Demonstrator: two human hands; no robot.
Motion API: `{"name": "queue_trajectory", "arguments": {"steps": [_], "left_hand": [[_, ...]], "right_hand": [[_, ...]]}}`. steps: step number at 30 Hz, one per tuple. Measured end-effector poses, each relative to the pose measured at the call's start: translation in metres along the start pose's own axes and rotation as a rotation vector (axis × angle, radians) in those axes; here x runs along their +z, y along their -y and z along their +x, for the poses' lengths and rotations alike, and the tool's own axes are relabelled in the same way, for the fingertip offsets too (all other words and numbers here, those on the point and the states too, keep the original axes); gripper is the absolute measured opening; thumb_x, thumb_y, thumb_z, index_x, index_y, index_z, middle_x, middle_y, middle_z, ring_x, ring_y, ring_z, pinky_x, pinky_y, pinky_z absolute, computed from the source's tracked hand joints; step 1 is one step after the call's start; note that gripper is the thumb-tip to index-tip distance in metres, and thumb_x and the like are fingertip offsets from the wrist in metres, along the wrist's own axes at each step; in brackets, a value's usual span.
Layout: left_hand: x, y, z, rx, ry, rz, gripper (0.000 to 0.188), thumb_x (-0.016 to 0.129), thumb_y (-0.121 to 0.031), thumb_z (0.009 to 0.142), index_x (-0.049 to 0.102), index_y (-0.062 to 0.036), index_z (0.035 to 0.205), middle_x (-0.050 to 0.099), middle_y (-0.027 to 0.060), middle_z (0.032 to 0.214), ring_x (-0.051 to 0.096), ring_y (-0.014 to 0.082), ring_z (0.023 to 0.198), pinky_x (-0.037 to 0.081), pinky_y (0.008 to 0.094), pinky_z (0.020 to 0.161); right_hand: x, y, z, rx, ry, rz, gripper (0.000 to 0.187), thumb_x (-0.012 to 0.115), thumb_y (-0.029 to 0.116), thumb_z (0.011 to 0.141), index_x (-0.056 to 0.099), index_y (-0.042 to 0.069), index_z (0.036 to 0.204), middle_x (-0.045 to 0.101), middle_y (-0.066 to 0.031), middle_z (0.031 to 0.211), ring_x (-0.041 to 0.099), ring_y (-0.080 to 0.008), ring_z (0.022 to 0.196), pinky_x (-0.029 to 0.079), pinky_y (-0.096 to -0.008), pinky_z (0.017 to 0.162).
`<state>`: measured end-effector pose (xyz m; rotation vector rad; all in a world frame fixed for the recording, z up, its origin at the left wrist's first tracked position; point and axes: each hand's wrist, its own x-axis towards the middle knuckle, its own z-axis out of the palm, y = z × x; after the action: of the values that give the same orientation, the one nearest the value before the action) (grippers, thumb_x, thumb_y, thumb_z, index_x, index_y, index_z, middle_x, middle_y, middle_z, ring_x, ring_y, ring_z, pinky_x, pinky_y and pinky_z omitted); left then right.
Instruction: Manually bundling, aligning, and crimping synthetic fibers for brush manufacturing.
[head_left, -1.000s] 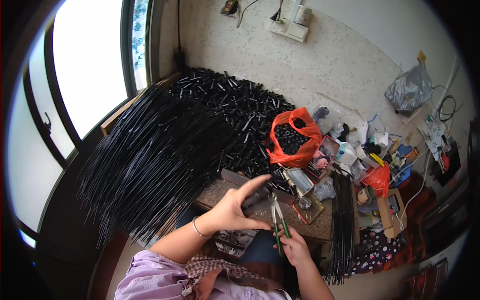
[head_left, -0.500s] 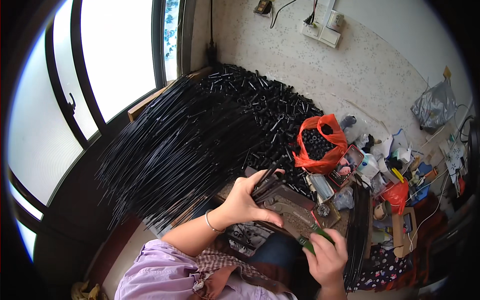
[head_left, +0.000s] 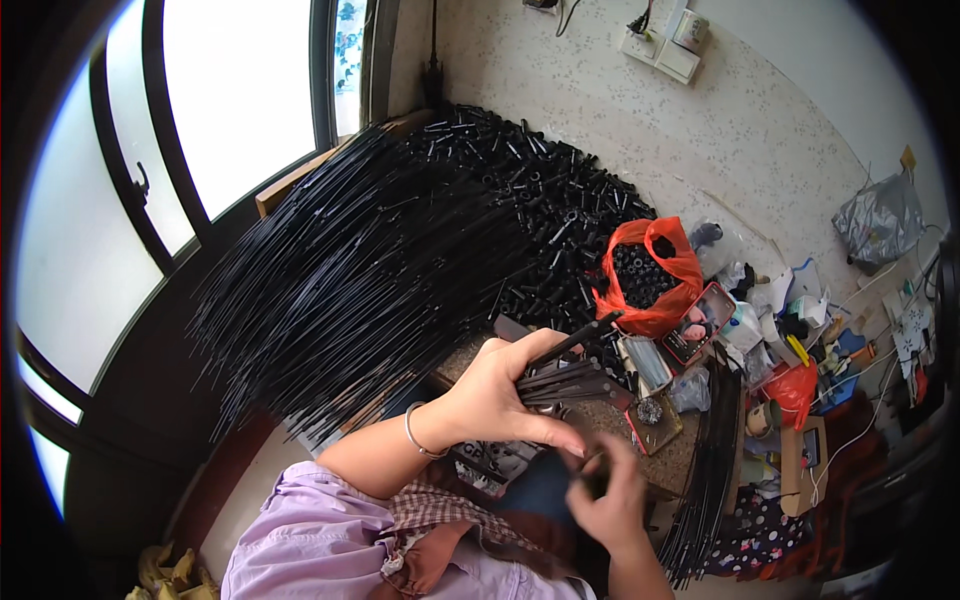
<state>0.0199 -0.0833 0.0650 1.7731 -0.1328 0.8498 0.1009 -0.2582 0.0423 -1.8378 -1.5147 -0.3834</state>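
My left hand, with a bracelet at the wrist, is closed round several black rods that point to the right over the work board. A thicker black rod sticks up and to the right from the same grip. Just below its thumb, my right hand is curled and smeared by motion. The dark tool in it is mostly hidden by the fingers; the earlier view shows it as green-handled pliers. Both hands are close together above my lap.
A large heap of long black rods spreads left, beside short black tubular pieces. A red plastic bag holds more small black parts. More rods hang at the right edge of the speckled board. A phone and clutter lie beyond.
My right hand has moved left and down, close to my left thumb, and the pliers are now mostly hidden. The rods in my left hand have fanned out to the right.
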Motion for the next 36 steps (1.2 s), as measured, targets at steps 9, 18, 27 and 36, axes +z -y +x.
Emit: {"name": "queue_trajectory", "arguments": {"steps": [9,18,27,36], "left_hand": [[-0.006,0.007,0.001,-0.089,0.177,-0.306,0.06,0.076,-0.032,0.04,0.051,0.0015,0.083,0.046,-0.0025,0.057,0.041,0.0029,0.051,0.033,0.017,0.046],[-0.008,0.01,0.003,-0.111,-0.007,-0.39,0.071,0.075,-0.04,0.034,0.049,0.0014,0.086,0.046,-0.0043,0.06,0.04,0.0015,0.053,0.032,0.0159,0.046],[-0.007,0.018,0.004,-0.063,0.083,-0.094,0.066,0.076,-0.033,0.04,0.048,0.0032,0.087,0.053,0.0051,0.083,0.05,0.0087,0.073,0.04,0.0205,0.064],[-0.006,0.012,0.005,-0.028,0.066,-0.192,0.045,0.075,-0.016,0.046,0.053,0.0001,0.082,0.044,-0.005,0.053,0.038,0.0005,0.049,0.029,0.0154,0.043]], "right_hand": [[0.012,0.005,-0.038,0.654,0.83,1.347,0.021,0.054,0.004,0.066,0.045,-0.002,0.084,0.053,-0.007,0.064,0.052,-0.0143,0.052,0.039,-0.0234,0.045],[-0.009,0.019,-0.013,0.772,0.538,1.052,0.017,0.046,0.011,0.074,0.045,-0.005,0.081,0.05,-0.0116,0.058,0.047,-0.0199,0.043,0.04,-0.0288,0.045],[0.015,-0.015,-0.012,0.253,0.112,0.186,0.039,0.06,0.011,0.059,0.041,0.0,0.091,0.048,-0.0052,0.056,0.046,-0.0148,0.045,0.038,-0.0245,0.044],[0.014,0.006,-0.027,0.715,0.728,1.236,0.034,0.042,0.005,0.076,0.032,-0.004,0.107,0.05,-0.0136,0.087,0.052,-0.0184,0.073,0.041,-0.0268,0.062]]}}
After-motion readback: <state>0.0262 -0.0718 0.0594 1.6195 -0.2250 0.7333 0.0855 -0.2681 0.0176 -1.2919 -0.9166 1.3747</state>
